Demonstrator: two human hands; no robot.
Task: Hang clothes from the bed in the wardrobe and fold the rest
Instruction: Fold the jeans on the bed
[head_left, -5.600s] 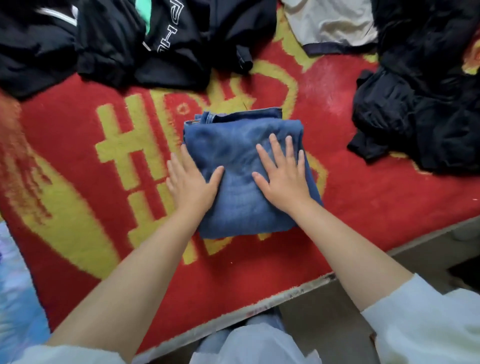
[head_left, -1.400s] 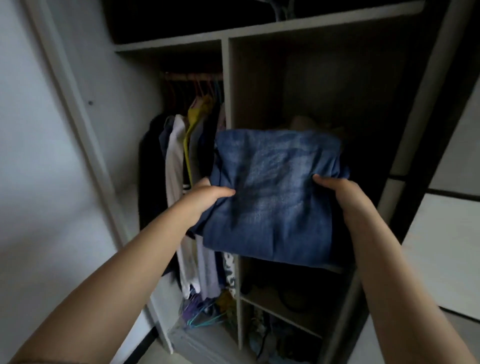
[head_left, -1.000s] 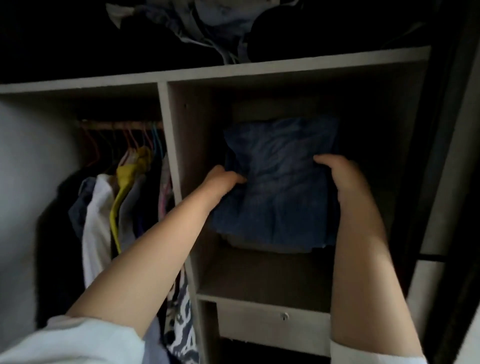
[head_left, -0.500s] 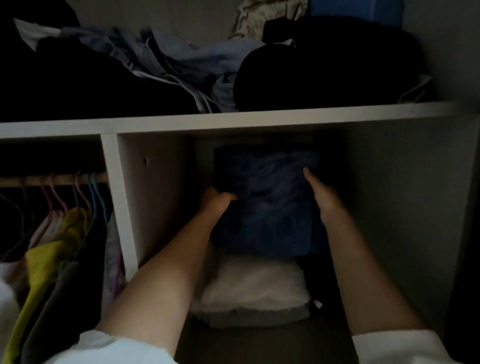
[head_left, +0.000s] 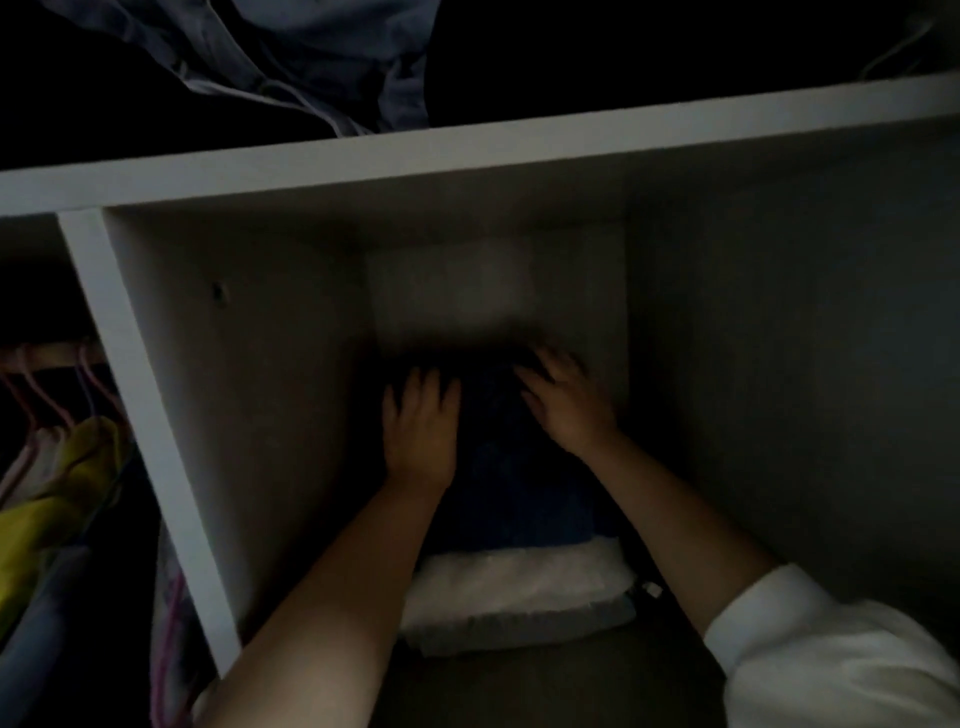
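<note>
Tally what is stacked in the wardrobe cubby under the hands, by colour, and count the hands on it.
Dark blue folded jeans: 1, top of the stack
White folded item: 1, beneath the jeans
Grey folded item: 1, at the bottom
Hands flat on the jeans: 2, left hand and right hand
Total: 3 folded items, 2 hands

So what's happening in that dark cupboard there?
A person is putting folded blue jeans away in a wardrobe compartment. The jeans lie on top of a folded white item, and the left hand and the right hand rest flat on them with fingers spread, pressing them down. Clothes on hangers show in the section to the left, and more clothing is piled on the shelf above.
</note>
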